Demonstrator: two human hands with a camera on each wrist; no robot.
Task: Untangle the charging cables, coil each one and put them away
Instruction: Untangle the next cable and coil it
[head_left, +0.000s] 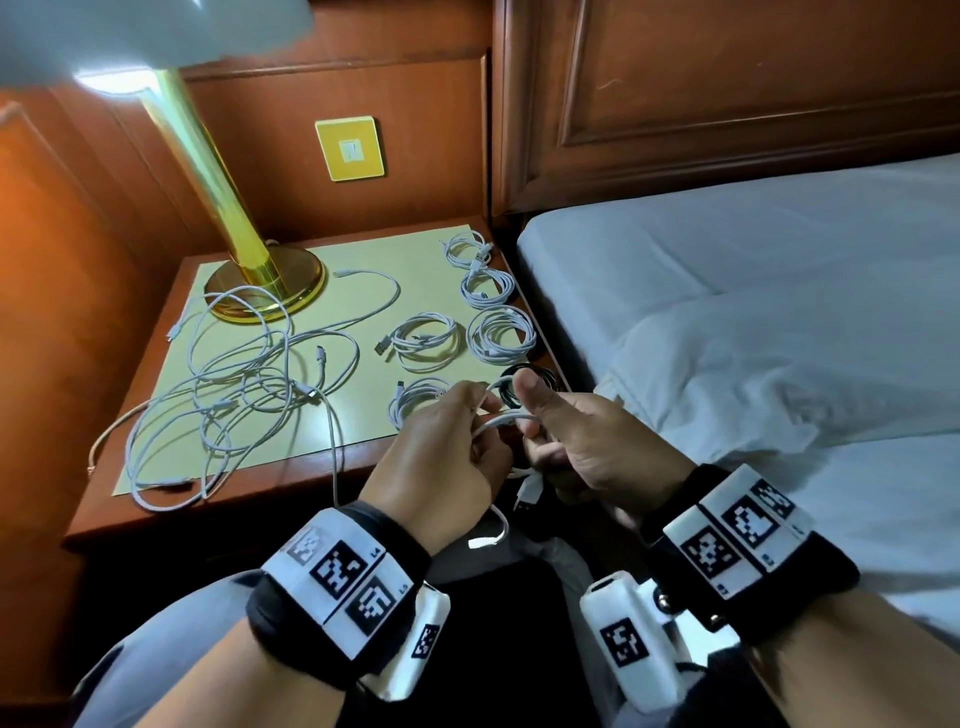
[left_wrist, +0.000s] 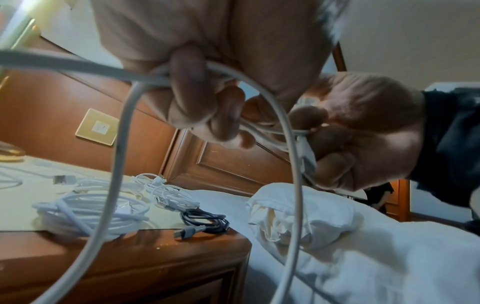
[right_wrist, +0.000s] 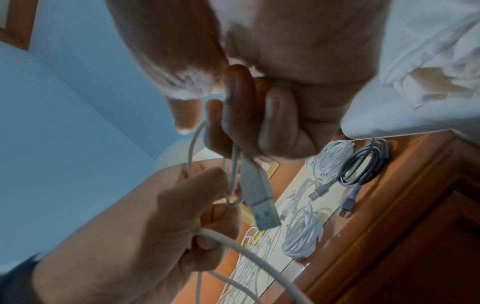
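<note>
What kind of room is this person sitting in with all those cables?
Most likely a bedroom, perhaps in a hotel: a bed with white sheets against a wooden headboard, and a nightstand beside it carrying a brass lamp.

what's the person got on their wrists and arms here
Each wrist carries a black fabric band: the left band and the right band. Both bear white panels printed with black square fiducial markers. A white plastic camera housing with its own marker hangs under each wrist. The hands are bare, and a grey sleeve covers the left upper forearm.
</note>
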